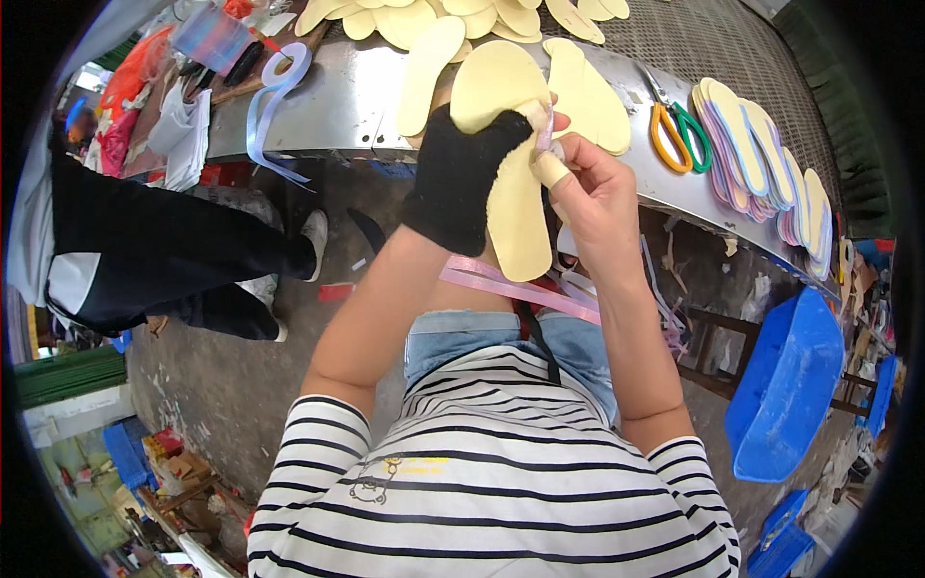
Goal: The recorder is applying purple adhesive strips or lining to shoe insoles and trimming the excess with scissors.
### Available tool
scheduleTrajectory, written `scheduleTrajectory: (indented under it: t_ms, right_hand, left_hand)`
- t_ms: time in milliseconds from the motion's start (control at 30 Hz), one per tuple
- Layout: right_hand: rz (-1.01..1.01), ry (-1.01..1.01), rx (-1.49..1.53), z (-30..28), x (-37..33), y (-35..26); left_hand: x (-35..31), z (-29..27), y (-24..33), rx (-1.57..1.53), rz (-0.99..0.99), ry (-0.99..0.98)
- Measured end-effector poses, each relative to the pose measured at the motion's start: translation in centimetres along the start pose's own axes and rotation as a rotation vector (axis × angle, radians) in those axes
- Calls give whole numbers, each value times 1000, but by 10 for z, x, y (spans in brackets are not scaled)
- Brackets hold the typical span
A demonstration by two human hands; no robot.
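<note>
A pale yellow insole [522, 226] is held up in front of me at the table's edge. My left hand [461, 178], in a black fingerless glove, is closed around its narrow middle, thumb on top. My right hand [599, 188] is bare apart from a tan wrap on one finger. Its thumb and fingers pinch a thin lilac strip [546, 130] against the insole's right edge. The fingertips partly hide where strip and edge meet. Pink ribbon [520, 292] trails across my lap below the insole.
Loose yellow insoles [424, 72] lie along the metal-edged table [337, 106]. To the right are scissors [672, 135] with orange and green handles, and stacks of lilac-edged insoles [737, 144]. A ribbon roll [286, 65] sits left. A blue bin [785, 385] stands lower right; another person's legs [183, 250] are at left.
</note>
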State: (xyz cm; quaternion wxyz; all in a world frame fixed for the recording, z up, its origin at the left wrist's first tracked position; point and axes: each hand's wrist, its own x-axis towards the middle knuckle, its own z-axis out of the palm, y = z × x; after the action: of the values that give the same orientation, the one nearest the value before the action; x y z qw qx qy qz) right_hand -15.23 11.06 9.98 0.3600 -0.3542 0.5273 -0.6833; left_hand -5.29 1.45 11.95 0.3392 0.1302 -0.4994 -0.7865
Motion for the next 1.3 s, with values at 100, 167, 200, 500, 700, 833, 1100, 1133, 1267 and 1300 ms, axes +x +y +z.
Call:
scheduleTrajectory:
  t_ms: [100, 167, 200, 500, 700, 833, 1100, 1133, 1267, 1300]
  right_hand:
    - [-57, 23, -7, 3, 1, 6]
    - [-181, 8, -33, 12, 7, 19]
    - [-67, -32, 25, 8, 9, 20]
    - [135, 8, 173, 3, -8, 15]
    - [199, -197, 40, -5, -5, 16]
    - [43, -129, 34, 4, 4, 15]
    - [277, -163, 57, -5, 1, -7]
    - [268, -125, 81, -6, -3, -8]
    - [210, -60, -47, -6, -12, -2]
    - [211, -56, -48, -10, -11, -7]
  left_hand:
    - [-1, -34, -15, 116, -76, -2]
    - [-12, -18, -33, 78, 164, -26]
    - [-14, -21, -33, 49, 128, 5]
    - [-18, -17, -12, 108, 65, 183]
    - [-19, -7, -23, 101, 247, 297]
    - [-9, -17, -22, 84, 169, 199]
    - [-30, -27, -23, 104, 19, 303]
    - [-29, -28, -23, 160, 52, 258]
    - [-30, -15, -24, 129, 101, 380]
    - [-29, -15, -21, 112, 142, 385]
